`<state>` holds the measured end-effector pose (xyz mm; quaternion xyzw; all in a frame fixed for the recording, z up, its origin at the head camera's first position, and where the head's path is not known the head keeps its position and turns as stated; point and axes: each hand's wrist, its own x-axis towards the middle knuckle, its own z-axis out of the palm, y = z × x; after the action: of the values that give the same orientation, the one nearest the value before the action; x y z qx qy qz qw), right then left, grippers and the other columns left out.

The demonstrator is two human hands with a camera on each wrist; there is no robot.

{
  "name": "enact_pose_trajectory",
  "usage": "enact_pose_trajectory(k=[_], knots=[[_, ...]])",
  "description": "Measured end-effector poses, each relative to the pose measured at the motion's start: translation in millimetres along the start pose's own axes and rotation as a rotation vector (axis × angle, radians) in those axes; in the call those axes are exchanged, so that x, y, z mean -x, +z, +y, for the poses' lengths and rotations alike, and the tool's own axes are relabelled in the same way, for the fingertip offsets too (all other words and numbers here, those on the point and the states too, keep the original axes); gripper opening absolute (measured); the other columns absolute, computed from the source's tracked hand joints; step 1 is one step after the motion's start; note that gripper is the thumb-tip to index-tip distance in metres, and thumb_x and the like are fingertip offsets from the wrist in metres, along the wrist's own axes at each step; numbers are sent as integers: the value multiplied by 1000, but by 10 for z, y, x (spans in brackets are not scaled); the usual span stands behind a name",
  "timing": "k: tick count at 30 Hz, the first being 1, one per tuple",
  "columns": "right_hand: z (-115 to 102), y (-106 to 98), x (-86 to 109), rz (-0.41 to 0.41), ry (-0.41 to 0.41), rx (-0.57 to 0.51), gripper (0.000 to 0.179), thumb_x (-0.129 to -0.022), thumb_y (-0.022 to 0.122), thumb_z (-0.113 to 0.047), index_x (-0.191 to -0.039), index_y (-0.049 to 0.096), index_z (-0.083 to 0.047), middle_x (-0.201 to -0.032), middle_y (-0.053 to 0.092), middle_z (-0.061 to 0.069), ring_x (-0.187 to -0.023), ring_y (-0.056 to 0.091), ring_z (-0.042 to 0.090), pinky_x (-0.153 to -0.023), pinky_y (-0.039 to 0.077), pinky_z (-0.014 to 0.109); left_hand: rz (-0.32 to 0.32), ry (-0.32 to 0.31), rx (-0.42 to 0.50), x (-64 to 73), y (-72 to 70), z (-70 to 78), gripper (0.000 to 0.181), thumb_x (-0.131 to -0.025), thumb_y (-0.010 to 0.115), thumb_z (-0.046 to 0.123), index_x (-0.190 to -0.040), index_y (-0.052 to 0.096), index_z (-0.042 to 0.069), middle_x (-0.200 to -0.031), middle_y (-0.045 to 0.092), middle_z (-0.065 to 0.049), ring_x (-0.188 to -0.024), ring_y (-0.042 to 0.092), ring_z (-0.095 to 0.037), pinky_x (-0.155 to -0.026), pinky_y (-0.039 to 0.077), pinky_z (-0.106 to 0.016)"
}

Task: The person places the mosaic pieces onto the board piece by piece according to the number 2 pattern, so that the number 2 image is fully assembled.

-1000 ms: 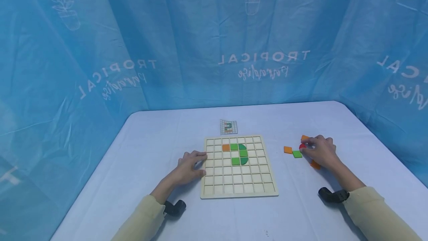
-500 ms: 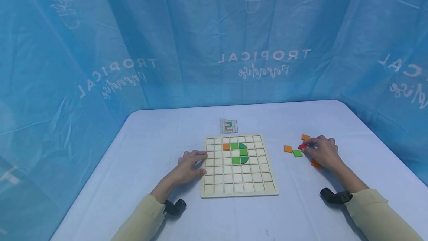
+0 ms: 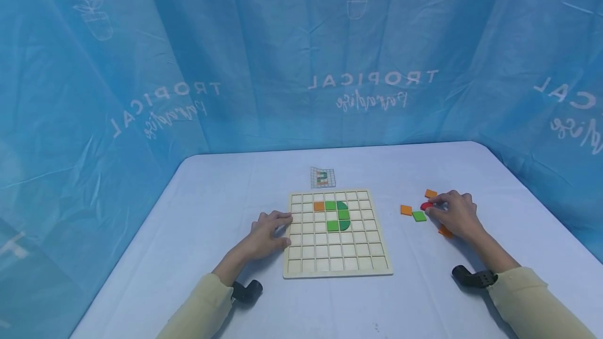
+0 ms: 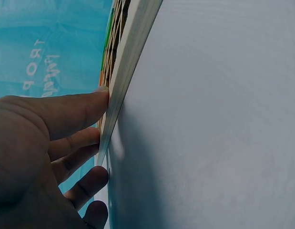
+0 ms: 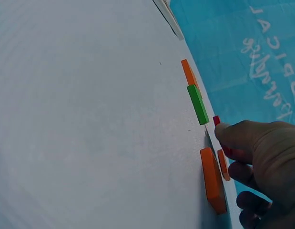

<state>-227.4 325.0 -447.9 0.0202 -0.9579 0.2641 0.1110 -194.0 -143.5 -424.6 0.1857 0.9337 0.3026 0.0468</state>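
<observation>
At the left edge of a pale wooden grid board (image 3: 321,251), my left hand (image 3: 266,237) rests with its thumb and fingers spread apart along the side. In the left wrist view, the thumb (image 4: 83,112) touches the board's edge (image 4: 130,52). An orange square tile (image 3: 319,206), light green square tiles (image 3: 343,214) and dark green rounded tiles (image 3: 345,225) lie in the board's cells. To the right, my right hand (image 3: 456,214) pinches a red rounded tile (image 3: 426,206) between thumb and fingers; the fingers hide part of it. The same red tile (image 5: 216,120) shows beyond the thumb in the right wrist view.
Around the right hand lie loose orange tiles (image 3: 406,210) and one green tile (image 3: 419,216). A small card (image 3: 322,177) with a coloured grid pattern lies behind the board. White cloth (image 3: 235,182) covers the table, and a blue printed curtain (image 3: 301,56) hangs behind it.
The red tile has tipped in the right hand's pinch, showing less of its round face. The right hand has shifted very slightly right; the left hand stays at the board's edge.
</observation>
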Motion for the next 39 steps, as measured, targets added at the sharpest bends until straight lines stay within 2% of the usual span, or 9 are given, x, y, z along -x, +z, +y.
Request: enact_pose_trajectory(k=[6,13,17,24,31,39], knots=[[-127,-25,-6,22,-10,-27,35,-82,76,-17,-108,68,4,-108,53,25,-103,36,43,-72,36,50,-4,-11,4,8,-13,12,52,-86,72,18,-134,56,4,-138,50,-5,-113,39,-23,-86,29,-43],[-346,18,24,18,-36,-78,33,-80,77,-17,-107,70,0,-111,54,23,-108,37,42,-77,37,54,-2,-5,9,10,-4,-4,53,-86,72,17,-134,55,4,-138,49,-5,-114,38,-24,-86,28,-44],[-472,51,38,6,-48,-107,32,-81,77,-18,-107,70,0,-108,56,21,-107,37,40,-76,37,52,-2,0,6,10,1,-7,53,-86,72,17,-134,55,4,-138,49,-5,-113,38,-24,-86,28,-44],[-666,150,41,9,-102,-135,31,-79,78,-17,-105,71,0,-101,59,17,-103,40,37,-76,35,48,-2,-2,3,4,-2,-6,53,-85,72,18,-134,56,4,-138,49,-5,-113,39,-24,-86,28,-44],[-875,275,67,1,-158,-177,28,-78,79,-14,-103,73,-2,-96,60,13,-96,41,32,-70,34,41,-8,-30,-20,-8,0,-2,53,-86,72,20,-135,55,7,-139,48,-3,-115,38,-23,-87,29,-44],[-1143,426,114,-14,-175,-166,27,-77,79,-16,-101,74,-4,-94,59,10,-97,41,31,-76,33,44,0,-26,-5,4,-2,1,53,-85,73,18,-134,57,6,-138,50,-3,-108,38,-20,-84,29,-42]])
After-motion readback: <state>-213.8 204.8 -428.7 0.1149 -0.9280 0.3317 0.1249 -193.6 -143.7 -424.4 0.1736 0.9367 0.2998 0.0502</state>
